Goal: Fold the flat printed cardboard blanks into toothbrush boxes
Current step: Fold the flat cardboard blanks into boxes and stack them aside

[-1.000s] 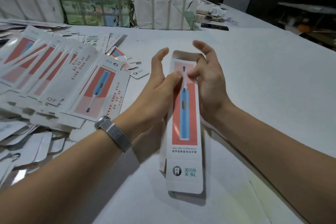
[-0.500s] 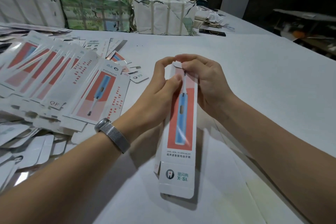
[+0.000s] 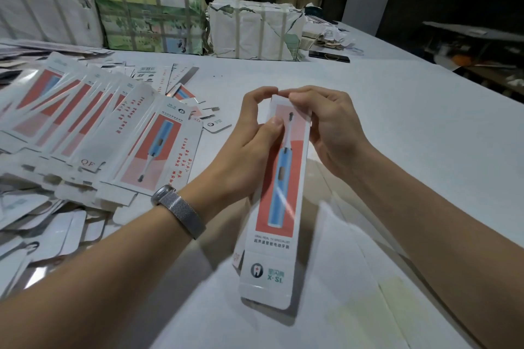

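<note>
Glossy printed cardboard box (image 3: 279, 195) pinched at its top between the fingers (image 3: 272, 125), shiny coated flat blanks (image 3: 93, 127) fanned left of the fingers, woven metal mesh watch band (image 3: 181, 211), matt white table (image 3: 397, 127), torn paper-wrapped strapped bundles (image 3: 255, 28) beyond the fingers

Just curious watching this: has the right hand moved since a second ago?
Yes. The right hand has curled over the far end of the toothbrush box; before, its fingers were spread open above the white table.

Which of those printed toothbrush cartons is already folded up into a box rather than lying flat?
The toothbrush box held between the left hand and right hand, both pinching its far end. The flat blanks lie fanned on the table to the left.
</note>
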Available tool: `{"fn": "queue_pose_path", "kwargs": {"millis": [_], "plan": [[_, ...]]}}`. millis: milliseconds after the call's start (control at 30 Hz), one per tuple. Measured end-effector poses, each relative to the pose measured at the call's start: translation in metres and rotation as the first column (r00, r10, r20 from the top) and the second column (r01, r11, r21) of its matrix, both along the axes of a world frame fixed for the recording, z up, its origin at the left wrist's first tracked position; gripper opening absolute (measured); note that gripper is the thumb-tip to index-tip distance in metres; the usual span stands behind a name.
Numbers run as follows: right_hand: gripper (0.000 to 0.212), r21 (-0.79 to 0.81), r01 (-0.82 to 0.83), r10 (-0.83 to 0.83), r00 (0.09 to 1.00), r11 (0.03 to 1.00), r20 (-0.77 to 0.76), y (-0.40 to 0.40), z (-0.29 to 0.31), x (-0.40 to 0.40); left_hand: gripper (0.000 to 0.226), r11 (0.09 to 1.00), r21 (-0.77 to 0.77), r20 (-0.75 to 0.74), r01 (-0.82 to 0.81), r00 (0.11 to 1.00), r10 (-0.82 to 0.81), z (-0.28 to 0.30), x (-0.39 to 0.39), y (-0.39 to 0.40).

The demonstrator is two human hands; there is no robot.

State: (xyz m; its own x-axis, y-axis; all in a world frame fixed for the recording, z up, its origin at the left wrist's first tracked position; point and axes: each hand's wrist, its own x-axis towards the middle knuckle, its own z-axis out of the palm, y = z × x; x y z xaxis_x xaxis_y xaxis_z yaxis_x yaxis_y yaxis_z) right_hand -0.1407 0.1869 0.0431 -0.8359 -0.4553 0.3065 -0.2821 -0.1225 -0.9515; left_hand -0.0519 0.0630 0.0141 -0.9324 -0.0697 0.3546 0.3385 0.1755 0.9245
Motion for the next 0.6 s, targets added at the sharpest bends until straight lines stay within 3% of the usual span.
{"fn": "queue_pose_path", "kwargs": {"millis": [133,400,500,600], "plan": [[0.028,-0.015,-0.054,0.053,0.998,0.998,-0.021,-0.003,-0.005,0.004,0.021,0.997,0.017,-0.001,-0.077,0.997,0.077,0.0,-0.002,-0.003],[0.02,0.022,-0.005,0.008,0.995,1.0,-0.101,-0.006,-0.006,0.005,0.008,0.993,0.048,0.007,-0.109,0.994,0.109,-0.002,-0.007,-0.004],[0.013,0.139,0.182,-0.139,0.953,0.973,-0.27,-0.01,-0.007,0.01,0.008,0.985,0.115,-0.008,-0.131,0.991,0.133,0.0,-0.01,-0.003],[0.026,0.278,0.357,-0.173,0.836,0.892,-0.52,-0.01,0.0,0.012,0.011,0.97,0.184,-0.033,-0.16,0.985,0.169,0.003,-0.013,-0.002]]}}
